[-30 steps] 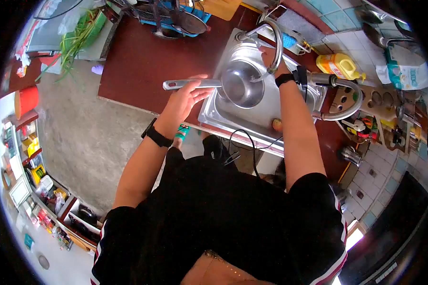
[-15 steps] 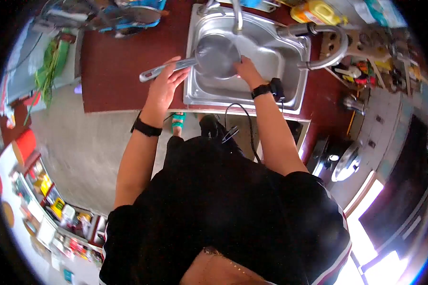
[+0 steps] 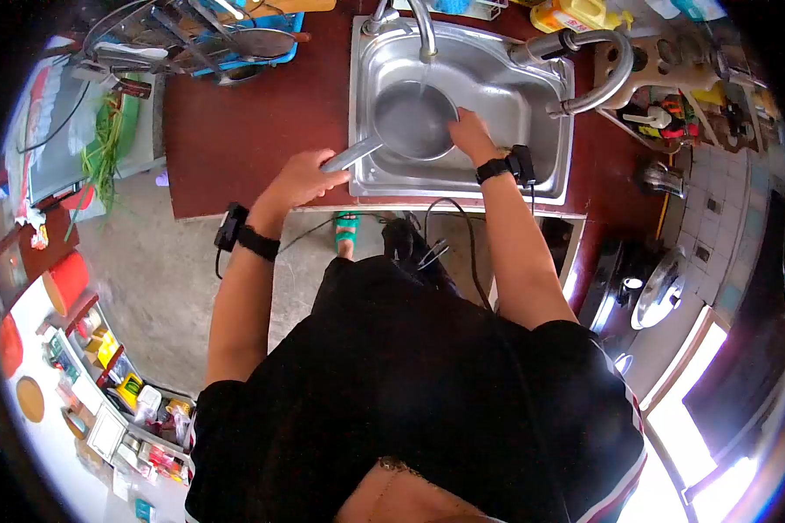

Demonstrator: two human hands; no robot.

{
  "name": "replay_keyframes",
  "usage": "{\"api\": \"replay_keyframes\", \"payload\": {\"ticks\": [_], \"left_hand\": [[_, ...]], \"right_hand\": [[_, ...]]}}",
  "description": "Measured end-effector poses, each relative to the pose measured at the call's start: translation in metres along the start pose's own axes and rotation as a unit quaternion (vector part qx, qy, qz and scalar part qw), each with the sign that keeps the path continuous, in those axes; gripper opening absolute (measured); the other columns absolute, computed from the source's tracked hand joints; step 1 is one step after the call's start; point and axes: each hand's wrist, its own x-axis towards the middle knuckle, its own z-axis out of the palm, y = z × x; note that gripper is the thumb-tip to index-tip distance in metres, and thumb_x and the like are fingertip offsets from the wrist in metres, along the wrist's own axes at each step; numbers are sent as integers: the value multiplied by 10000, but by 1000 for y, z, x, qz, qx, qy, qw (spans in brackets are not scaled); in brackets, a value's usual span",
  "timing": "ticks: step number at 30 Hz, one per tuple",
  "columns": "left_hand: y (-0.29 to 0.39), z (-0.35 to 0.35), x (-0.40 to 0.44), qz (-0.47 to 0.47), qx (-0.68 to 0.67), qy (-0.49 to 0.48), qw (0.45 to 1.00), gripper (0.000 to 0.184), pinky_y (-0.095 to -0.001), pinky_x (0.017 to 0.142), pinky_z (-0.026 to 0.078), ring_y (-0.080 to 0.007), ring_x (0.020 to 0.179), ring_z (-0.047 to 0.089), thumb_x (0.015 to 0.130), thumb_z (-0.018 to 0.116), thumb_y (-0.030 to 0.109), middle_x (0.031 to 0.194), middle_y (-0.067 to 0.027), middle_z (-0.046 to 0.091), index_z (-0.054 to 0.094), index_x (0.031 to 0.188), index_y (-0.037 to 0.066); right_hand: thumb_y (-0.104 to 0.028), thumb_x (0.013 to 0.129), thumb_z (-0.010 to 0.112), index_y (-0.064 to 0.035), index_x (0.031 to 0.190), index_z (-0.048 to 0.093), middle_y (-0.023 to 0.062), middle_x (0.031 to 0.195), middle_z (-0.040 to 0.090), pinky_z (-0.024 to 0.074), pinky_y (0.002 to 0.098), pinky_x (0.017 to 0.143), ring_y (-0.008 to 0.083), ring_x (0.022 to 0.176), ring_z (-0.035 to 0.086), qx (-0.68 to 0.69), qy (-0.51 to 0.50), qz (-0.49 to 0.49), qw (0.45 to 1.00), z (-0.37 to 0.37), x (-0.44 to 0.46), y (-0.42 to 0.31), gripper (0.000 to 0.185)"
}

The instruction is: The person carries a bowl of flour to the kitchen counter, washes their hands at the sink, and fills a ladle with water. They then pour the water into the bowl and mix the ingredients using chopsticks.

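Note:
A grey metal saucepan [image 3: 414,122] is held over the sink [image 3: 513,122], under the faucet [image 3: 426,35]. A thin stream of water seems to run from the spout into it. My left hand [image 3: 308,178] is closed around the pan's long handle [image 3: 355,153], left of the sink's edge. On the pan's right side, my right hand [image 3: 471,133] grips the rim, its fingertips partly hidden. Black straps with small devices are on both wrists.
A curved hose tap [image 3: 615,83] arches over the sink's right side. Behind stands a yellow bottle [image 3: 576,16]. At the back left is a blue dish rack [image 3: 275,52] with pans, and green vegetables [image 3: 105,144] lie farther left. A pot lid [image 3: 659,292] is on the right.
The pan has shifted slightly right and toward me, under the spout. My left hand has turned from loosely spread fingers to a wrapped grip on the handle. A water stream now shows.

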Motion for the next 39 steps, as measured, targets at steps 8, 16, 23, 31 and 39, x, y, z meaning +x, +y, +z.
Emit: {"api": "replay_keyframes", "payload": {"ticks": [8, 16, 23, 31, 39], "left_hand": [[-11, 35, 0, 6, 182, 145, 972, 379, -517, 835, 523, -403, 955, 674, 860, 640, 335, 963, -230, 697, 657, 1074, 22], [-25, 61, 11, 19, 163, 170, 972, 304, -551, 707, 526, -433, 806, 672, 846, 674, 344, 840, -210, 694, 657, 1004, 85], [-26, 69, 16, 38, 147, 183, 971, 284, -543, 703, 529, -425, 780, 675, 854, 670, 324, 814, -202, 692, 647, 989, 76], [-20, 70, 20, 34, 148, 190, 970, 268, -543, 681, 532, -423, 765, 679, 853, 682, 304, 797, -199, 692, 646, 986, 75], [-16, 69, 13, 39, 156, 202, 966, 293, -540, 686, 535, -421, 756, 678, 857, 683, 325, 790, -203, 690, 645, 998, 70]], "right_hand": [[-266, 935, 551, -52, 1171, 662, 235, 1072, 699, 518, 489, 892, 443, 1039, 650, 20, 118, -37, 992, -4, 20, -29, 338], [-266, 935, 601, -52, 1163, 687, 188, 1086, 723, 536, 401, 842, 327, 1001, 702, 64, 113, -97, 987, -19, 81, -70, 325], [-267, 926, 673, -19, 1149, 659, 110, 1072, 703, 529, 341, 796, 239, 969, 685, 410, -38, -81, 908, -6, 161, -60, 333], [-129, 954, 629, 77, 1038, 656, 173, 947, 701, 606, 300, 710, 249, 834, 717, 604, -44, 63, 793, -21, 153, -96, 224], [-236, 1029, 492, 46, 1221, 568, 273, 1285, 613, 467, 475, 1073, 392, 1247, 568, 714, -80, -30, 694, -30, 145, -131, 350]]}}
